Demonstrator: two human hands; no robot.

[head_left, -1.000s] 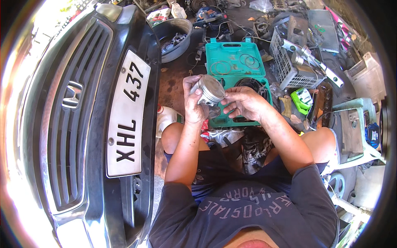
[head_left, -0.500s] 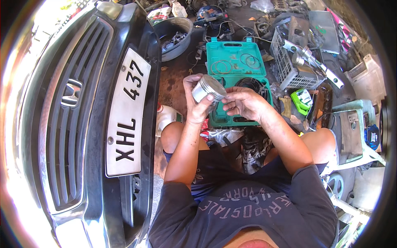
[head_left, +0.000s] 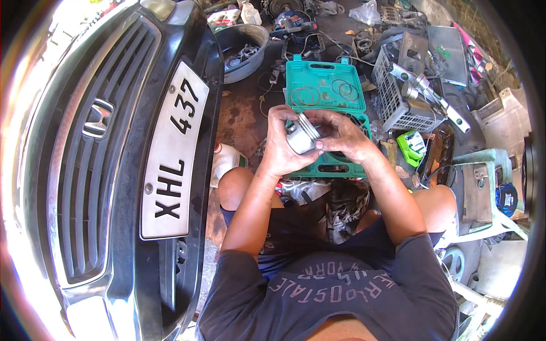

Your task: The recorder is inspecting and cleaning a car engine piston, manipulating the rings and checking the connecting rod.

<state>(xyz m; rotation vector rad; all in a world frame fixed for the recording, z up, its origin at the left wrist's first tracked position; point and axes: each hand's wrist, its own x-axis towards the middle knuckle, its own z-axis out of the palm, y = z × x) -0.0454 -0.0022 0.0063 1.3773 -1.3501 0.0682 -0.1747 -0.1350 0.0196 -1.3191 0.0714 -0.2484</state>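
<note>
The person sits on the floor (head_left: 244, 119) in front of a car bumper (head_left: 187, 170), both forearms coming up from the lower edge, and holds a silver piston (head_left: 301, 138) up between the 2 hands, above the knees and over the near edge of an open green tool case (head_left: 324, 85). The left hand (head_left: 280, 149) wraps the piston from the left, its fingers (head_left: 282, 115) curled over the top and clamped on the metal, so this hand carries the weight. The right hand (head_left: 344, 136) meets it from the right, its fingers (head_left: 319, 118) bent together and pressed on the piston's upper right side, near the grooved band; whether they pinch a ring there is too small to tell. The piston's axis lies tilted, its flat crown turned up and to the left, its skirt down toward the right palm. Both hands touch it, so neither is nearer; the grooved part lies just left of the right fingertips. In the case's lid lie 2 thin rings (head_left: 307, 95), well apart from the hands. A grey basin (head_left: 250, 54) sits beyond the case to the left, a white crate (head_left: 398, 108) of parts to the right, and a rag (head_left: 341, 204) lies between the knees.
</note>
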